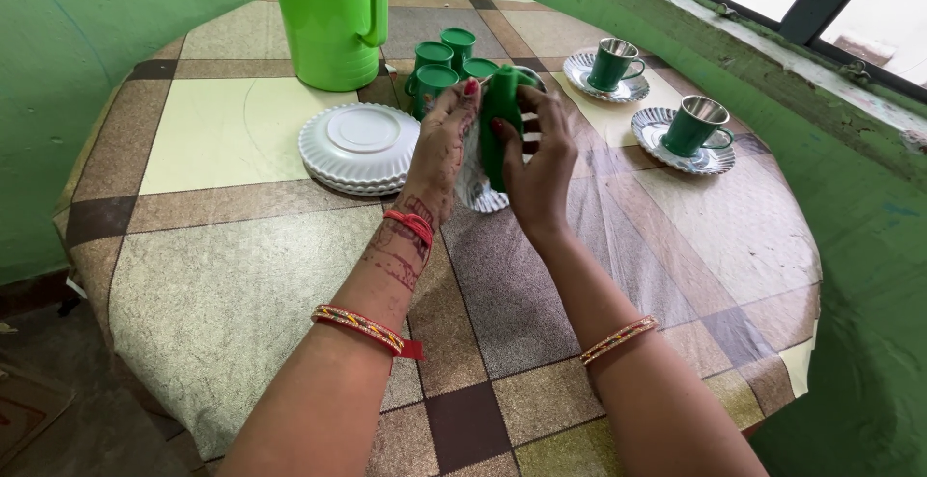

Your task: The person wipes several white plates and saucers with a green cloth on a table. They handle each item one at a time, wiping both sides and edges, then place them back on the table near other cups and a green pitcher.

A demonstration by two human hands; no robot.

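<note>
Gripped between both hands: small green cup with steel lining (499, 120), tipped so its long axis runs near upright, together with a scalloped silvery saucer (475, 187) showing below it. Left hand (439, 154) flat against the cup's left side and the saucer, fingers straight; right hand (539, 163) curled round the right side, equally near. Held above the middle of the round table with its checked brown and cream cloth (241, 274).

Toward the far edge, tall lime-green plastic jug (328, 15). Just left of the hands, stack of white plates (359, 147). Behind the hands, cluster of upturned green cups (446, 60). Near the right edge, two more green cups on saucers (610, 64) (697, 129).
</note>
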